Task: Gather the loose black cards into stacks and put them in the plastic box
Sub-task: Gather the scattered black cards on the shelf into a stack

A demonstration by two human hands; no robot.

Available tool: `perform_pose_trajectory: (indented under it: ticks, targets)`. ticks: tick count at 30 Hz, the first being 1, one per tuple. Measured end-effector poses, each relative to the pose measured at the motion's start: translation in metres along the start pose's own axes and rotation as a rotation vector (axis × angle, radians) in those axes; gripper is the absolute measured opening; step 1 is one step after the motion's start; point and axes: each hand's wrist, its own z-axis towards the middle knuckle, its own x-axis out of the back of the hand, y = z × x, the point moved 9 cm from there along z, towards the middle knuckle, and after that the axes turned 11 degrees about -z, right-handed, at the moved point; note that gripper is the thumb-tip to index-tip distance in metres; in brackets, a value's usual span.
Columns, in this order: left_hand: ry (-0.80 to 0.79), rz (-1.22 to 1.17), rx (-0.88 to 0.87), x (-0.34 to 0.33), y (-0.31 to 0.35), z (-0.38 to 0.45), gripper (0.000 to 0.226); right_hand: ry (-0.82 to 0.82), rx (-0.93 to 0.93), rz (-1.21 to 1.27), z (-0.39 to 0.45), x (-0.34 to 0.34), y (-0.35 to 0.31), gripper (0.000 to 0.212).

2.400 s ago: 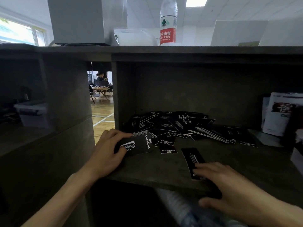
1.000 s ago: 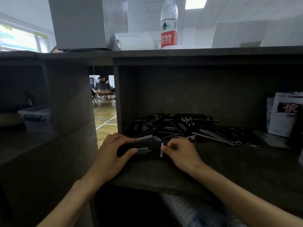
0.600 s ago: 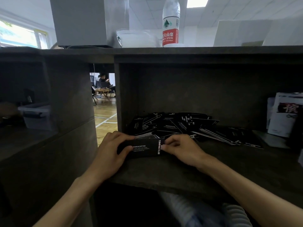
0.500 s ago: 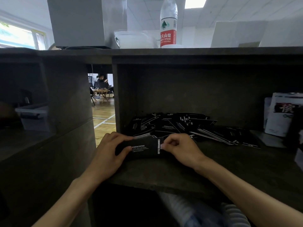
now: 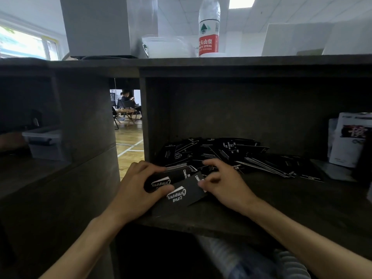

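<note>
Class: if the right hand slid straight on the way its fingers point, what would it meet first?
Probably the left hand's stack of black cards: the right hand points left toward it; depth is unclear.

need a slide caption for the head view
Left hand grips a stack of black cards while the right hand pinches a loose card.

Note: your cards (image 5: 221, 156) matt black card stock, white print; shelf (image 5: 281, 198) dark rough-grained wood; bottle (image 5: 208, 27) clear glossy plastic.
</note>
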Motion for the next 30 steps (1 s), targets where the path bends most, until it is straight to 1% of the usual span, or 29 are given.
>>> perform_pose_trajectory:
  ticks: [2, 3, 5, 6, 7, 8, 10, 11, 12, 13, 14, 15, 17, 20, 23, 24, 25, 27, 30]
  targets:
    - [-0.013, -0.004, 0.004, 0.000, 0.002, -0.001, 0.060, 0.086, 0.075, -0.162, 0.003, -0.002, -0.015, 0.016]
    - [-0.020, -0.006, 0.002, 0.001, 0.003, -0.002, 0.059, 0.137, 0.087, -0.189, 0.004, 0.000, -0.020, 0.010]
    - [-0.023, -0.007, -0.007, 0.001, 0.004, -0.002, 0.052, 0.233, 0.076, -0.159, 0.008, 0.007, -0.022, 0.009]
    - [-0.015, -0.002, -0.012, 0.002, 0.004, -0.002, 0.047, 0.252, 0.066, -0.141, 0.009, 0.008, -0.022, 0.009]
    - [-0.002, 0.008, -0.016, 0.002, 0.003, -0.001, 0.041, 0.223, 0.066, -0.136, 0.011, 0.005, -0.021, 0.010]
    - [0.008, 0.022, -0.016, 0.002, 0.001, -0.001, 0.038, 0.148, 0.074, -0.147, 0.012, -0.003, -0.020, 0.010]
    - [0.007, 0.039, -0.004, 0.000, -0.004, 0.000, 0.040, 0.016, 0.090, -0.173, 0.013, -0.012, -0.016, 0.009]
    - [0.002, 0.041, 0.004, -0.001, -0.006, 0.000, 0.041, -0.004, 0.074, -0.191, 0.016, -0.010, -0.009, 0.013]
    - [0.000, 0.040, 0.008, -0.001, -0.006, 0.000, 0.041, -0.024, 0.040, -0.230, 0.020, -0.005, 0.000, 0.024]
    - [0.000, 0.039, 0.006, 0.000, -0.007, 0.000, 0.042, -0.070, -0.003, -0.313, 0.024, -0.001, 0.011, 0.037]
    - [-0.003, 0.040, 0.000, 0.000, -0.007, 0.000, 0.042, -0.149, -0.037, -0.441, 0.025, -0.002, 0.022, 0.050]
    - [-0.007, 0.043, -0.005, 0.000, -0.006, -0.001, 0.042, -0.233, -0.050, -0.568, 0.023, -0.004, 0.033, 0.057]
    - [-0.009, 0.046, -0.004, 0.000, -0.004, -0.001, 0.042, -0.312, -0.018, -0.722, 0.011, -0.007, 0.046, 0.062]
    - [-0.008, 0.048, 0.000, -0.001, -0.004, -0.001, 0.042, -0.299, 0.056, -0.756, -0.023, 0.004, 0.038, 0.069]
    - [-0.015, 0.043, 0.007, -0.001, -0.003, -0.001, 0.042, -0.292, 0.083, -0.737, -0.065, 0.021, 0.025, 0.089]
    - [-0.018, 0.041, 0.010, 0.000, -0.003, -0.001, 0.042, -0.278, 0.101, -0.722, -0.079, 0.027, 0.020, 0.092]
    - [-0.019, 0.041, 0.010, 0.000, -0.003, -0.002, 0.043, -0.266, 0.124, -0.718, -0.091, 0.032, 0.015, 0.089]
    - [-0.023, 0.044, 0.010, -0.001, -0.003, -0.002, 0.043, -0.237, 0.185, -0.750, -0.109, 0.038, 0.007, 0.075]
    - [-0.020, 0.042, 0.016, -0.001, -0.002, -0.001, 0.043, -0.149, 0.288, -0.758, -0.123, 0.038, 0.005, 0.039]
